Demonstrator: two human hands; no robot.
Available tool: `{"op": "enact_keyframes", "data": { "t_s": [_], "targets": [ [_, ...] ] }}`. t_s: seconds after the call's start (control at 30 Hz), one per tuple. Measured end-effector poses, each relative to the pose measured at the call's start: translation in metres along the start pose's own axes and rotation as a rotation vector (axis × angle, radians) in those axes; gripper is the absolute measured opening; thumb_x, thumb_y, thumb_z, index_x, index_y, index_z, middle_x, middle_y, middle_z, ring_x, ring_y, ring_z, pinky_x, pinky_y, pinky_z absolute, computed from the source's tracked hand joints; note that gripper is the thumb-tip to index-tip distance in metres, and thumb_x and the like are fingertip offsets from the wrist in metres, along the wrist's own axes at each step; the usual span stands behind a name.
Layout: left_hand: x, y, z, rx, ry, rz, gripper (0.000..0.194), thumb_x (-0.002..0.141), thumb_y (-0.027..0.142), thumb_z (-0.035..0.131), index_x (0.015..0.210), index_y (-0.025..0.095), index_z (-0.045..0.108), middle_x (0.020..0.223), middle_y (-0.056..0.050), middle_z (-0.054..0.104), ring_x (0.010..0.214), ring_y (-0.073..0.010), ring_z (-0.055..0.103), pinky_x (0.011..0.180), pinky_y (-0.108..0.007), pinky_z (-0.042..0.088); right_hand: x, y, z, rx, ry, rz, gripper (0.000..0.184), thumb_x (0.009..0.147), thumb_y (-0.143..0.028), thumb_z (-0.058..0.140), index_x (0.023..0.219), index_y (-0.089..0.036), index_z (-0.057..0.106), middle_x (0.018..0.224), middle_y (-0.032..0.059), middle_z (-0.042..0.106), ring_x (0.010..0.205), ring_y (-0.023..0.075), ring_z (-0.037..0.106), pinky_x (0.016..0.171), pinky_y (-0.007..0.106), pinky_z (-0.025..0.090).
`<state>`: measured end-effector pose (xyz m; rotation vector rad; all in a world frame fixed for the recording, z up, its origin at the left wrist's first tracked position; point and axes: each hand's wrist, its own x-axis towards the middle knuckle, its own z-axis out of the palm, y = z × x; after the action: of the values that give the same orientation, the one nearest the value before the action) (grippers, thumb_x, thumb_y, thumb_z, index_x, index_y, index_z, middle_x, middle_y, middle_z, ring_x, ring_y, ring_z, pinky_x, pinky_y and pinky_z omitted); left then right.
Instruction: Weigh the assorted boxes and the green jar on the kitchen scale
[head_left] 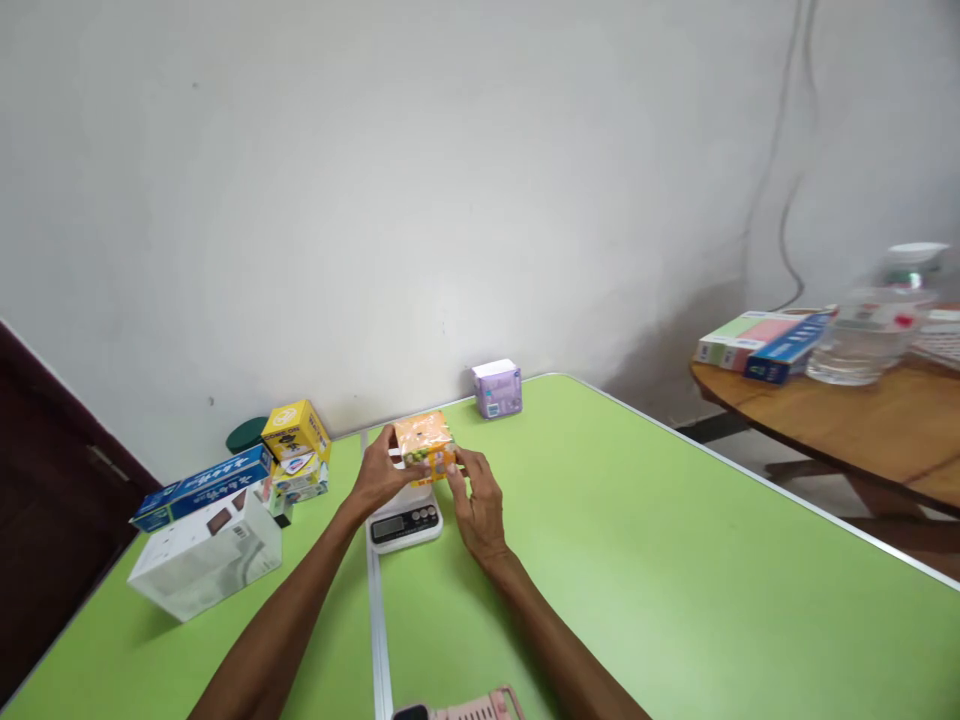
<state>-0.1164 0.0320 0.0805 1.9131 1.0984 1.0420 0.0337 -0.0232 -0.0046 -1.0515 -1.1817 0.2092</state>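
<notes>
An orange patterned pack (424, 443) sits on a small white digital scale (406, 522) on the green table (675, 560). My left hand (381, 473) grips the pack's left side, fingers curled round it. My right hand (474, 500) holds its right side with the fingers pressed against it. The scale's dark display faces me, just below the pack.
A purple pack (497, 388) stands at the table's far edge. At the left lie a white box (206, 555), a blue box (202, 487), a yellow box (296, 430) and small packs. A wooden table (862, 410) at the right carries boxes and a clear container.
</notes>
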Motion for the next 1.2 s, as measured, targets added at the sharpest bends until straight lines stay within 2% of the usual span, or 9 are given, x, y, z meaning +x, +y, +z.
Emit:
{"op": "enact_keyframes", "data": {
  "t_s": [0.17,0.33,0.43,0.53,0.6,0.77,1.0,1.1,1.2],
  "targets": [
    [-0.022,-0.032,-0.039,-0.074,0.019,-0.107,0.063,0.058,0.031,0.093,0.111,0.020,0.062,0.119,-0.008,0.073,0.106,-0.0249,0.072,0.088,-0.040,0.060,-0.017,-0.005,0.035,0.030,-0.172,0.016,0.036,0.105,-0.045,0.044,0.121,-0.022,0.066,0.113,0.0115,0.069,0.108,0.0264,0.065,0.098,0.045,0.054],
    [-0.024,-0.052,-0.045,-0.110,0.017,-0.115,0.066,0.063,0.039,0.091,0.119,0.021,0.060,0.123,-0.009,0.072,0.109,-0.0248,0.070,0.092,-0.043,0.059,-0.024,0.000,0.042,-0.003,-0.207,0.019,0.042,0.105,-0.051,0.043,0.124,-0.023,0.067,0.116,0.0123,0.070,0.111,0.0275,0.064,0.102,0.048,0.052],
    [-0.025,-0.061,-0.049,-0.083,-0.001,-0.114,0.079,0.064,0.045,0.090,0.131,0.022,0.055,0.136,-0.013,0.066,0.117,-0.0268,0.067,0.099,-0.045,0.056,-0.025,0.012,0.039,-0.013,-0.202,0.087,0.049,0.104,-0.056,0.041,0.126,-0.021,0.067,0.124,0.0141,0.070,0.119,0.0286,0.062,0.106,0.049,0.050],
    [-0.042,-0.075,-0.053,-0.050,0.112,-0.171,0.099,0.063,0.052,0.091,0.144,0.021,0.045,0.154,-0.020,0.049,0.132,-0.0319,0.059,0.107,-0.048,0.051,-0.024,0.029,0.031,-0.068,-0.127,0.225,0.062,0.102,-0.066,0.036,0.126,-0.018,0.068,0.129,0.0178,0.069,0.124,0.0315,0.060,0.109,0.054,0.047],
    [-0.062,-0.088,-0.055,-0.071,0.229,-0.223,0.098,0.069,0.061,0.084,0.147,0.020,0.041,0.157,-0.023,0.044,0.138,-0.0334,0.055,0.111,-0.049,0.048,-0.022,0.037,0.025,-0.093,-0.082,0.270,0.067,0.101,-0.071,0.033,0.121,-0.018,0.069,0.127,0.0186,0.070,0.122,0.0327,0.061,0.110,0.055,0.046],
    [-0.111,-0.118,-0.054,-0.118,0.427,-0.307,0.080,0.086,0.073,0.059,0.139,0.014,0.049,0.139,-0.023,0.061,0.132,-0.0313,0.062,0.114,-0.048,0.045,-0.020,0.032,0.016,-0.079,-0.114,0.244,0.061,0.102,-0.070,0.032,0.104,-0.022,0.069,0.107,0.0143,0.073,0.103,0.0302,0.066,0.100,0.051,0.051],
    [-0.127,-0.110,-0.045,-0.062,0.453,-0.261,0.064,0.089,0.065,0.062,0.129,0.014,0.058,0.133,-0.022,0.066,0.124,-0.0323,0.067,0.111,-0.053,0.048,-0.027,0.015,0.012,-0.084,-0.188,0.242,0.055,0.103,-0.066,0.034,0.095,-0.023,0.068,0.103,0.0132,0.073,0.095,0.0291,0.066,0.092,0.048,0.053],
    [-0.126,-0.105,-0.037,-0.028,0.461,-0.238,0.064,0.090,0.060,0.063,0.136,0.016,0.053,0.142,-0.022,0.060,0.127,-0.0315,0.064,0.110,-0.052,0.049,-0.029,0.018,0.014,-0.090,-0.201,0.228,0.059,0.101,-0.067,0.038,0.115,-0.019,0.070,0.122,0.0168,0.072,0.116,0.0317,0.065,0.105,0.054,0.049],
    [-0.114,-0.094,-0.026,0.057,0.479,-0.140,0.071,0.087,0.053,0.069,0.145,0.019,0.046,0.150,-0.019,0.051,0.137,-0.0321,0.055,0.114,-0.052,0.045,-0.031,0.023,0.019,-0.102,-0.236,0.178,0.063,0.102,-0.064,0.039,0.140,-0.019,0.060,0.145,0.0165,0.062,0.139,0.0314,0.052,0.119,0.058,0.038]
  ]
}}
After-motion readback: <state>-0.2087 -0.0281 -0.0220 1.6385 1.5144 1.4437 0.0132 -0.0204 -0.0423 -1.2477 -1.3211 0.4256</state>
